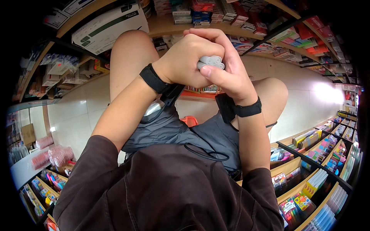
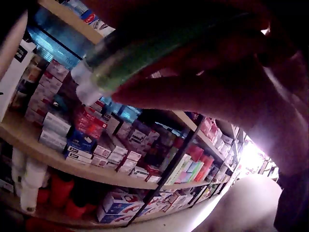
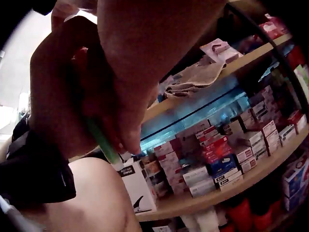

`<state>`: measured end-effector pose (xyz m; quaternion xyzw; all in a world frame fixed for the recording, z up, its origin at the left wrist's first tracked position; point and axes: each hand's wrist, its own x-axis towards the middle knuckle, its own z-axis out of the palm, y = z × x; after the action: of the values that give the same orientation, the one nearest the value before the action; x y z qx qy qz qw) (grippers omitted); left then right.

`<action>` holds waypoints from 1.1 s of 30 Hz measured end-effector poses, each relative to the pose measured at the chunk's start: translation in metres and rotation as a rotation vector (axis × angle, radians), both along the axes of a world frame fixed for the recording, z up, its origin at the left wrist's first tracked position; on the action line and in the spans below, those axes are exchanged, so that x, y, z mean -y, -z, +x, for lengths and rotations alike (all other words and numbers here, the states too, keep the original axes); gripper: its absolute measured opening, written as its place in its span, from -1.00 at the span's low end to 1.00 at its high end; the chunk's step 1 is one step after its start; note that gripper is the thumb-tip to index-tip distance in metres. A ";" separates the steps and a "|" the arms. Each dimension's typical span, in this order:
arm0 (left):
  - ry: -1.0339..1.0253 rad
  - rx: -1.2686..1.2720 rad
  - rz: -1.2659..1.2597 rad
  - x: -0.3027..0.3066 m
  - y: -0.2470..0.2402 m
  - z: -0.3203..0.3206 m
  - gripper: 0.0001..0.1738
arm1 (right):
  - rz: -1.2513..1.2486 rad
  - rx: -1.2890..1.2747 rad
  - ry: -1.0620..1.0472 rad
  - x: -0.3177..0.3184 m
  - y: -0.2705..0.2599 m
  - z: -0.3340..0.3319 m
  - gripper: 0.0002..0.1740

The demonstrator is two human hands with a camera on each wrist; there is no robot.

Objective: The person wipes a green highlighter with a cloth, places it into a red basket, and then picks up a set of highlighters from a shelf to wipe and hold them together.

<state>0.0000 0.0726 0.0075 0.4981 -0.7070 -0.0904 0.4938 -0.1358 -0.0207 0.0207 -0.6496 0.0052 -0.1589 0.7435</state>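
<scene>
In the head view, a bundle of several slim items with pale grey ends (image 1: 211,62) sits between the two hands. My left hand (image 1: 189,59) grips it with curled fingers, its back facing up. My right hand (image 1: 235,69) wraps round from the other side, its thumb against the bundle beside the grey ends. The left wrist view shows green slim items (image 2: 128,67) with whitish ends, dark fingers behind them. A green length (image 3: 106,145) shows below the hands in the right wrist view. The palms and the middle of the bundle are hidden.
Shelves (image 1: 165,26) of small boxes stand beyond the knees, with a large white carton (image 1: 110,29) at upper left. Racks of stationery (image 1: 304,192) fill the lower right. Plastic-wrapped pink items (image 1: 59,156) lie at left. A red object (image 1: 189,121) shows between the legs.
</scene>
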 end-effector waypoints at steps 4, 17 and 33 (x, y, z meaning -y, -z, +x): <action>-0.024 0.044 -0.005 -0.001 0.000 0.001 -0.70 | -0.003 0.004 0.006 -0.001 0.001 0.000 -0.04; 0.092 -0.770 0.108 -0.004 -0.012 0.000 -0.74 | 0.070 0.033 -0.032 0.021 0.012 0.002 -0.38; 0.044 -1.234 0.218 0.012 -0.005 0.001 -0.64 | -0.234 -0.420 0.208 -0.010 0.039 0.020 -0.61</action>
<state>0.0013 0.0610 0.0124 0.3872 -0.2886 -0.4430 0.7553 -0.1154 -0.0105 -0.0182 -0.7459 0.2079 -0.0956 0.6255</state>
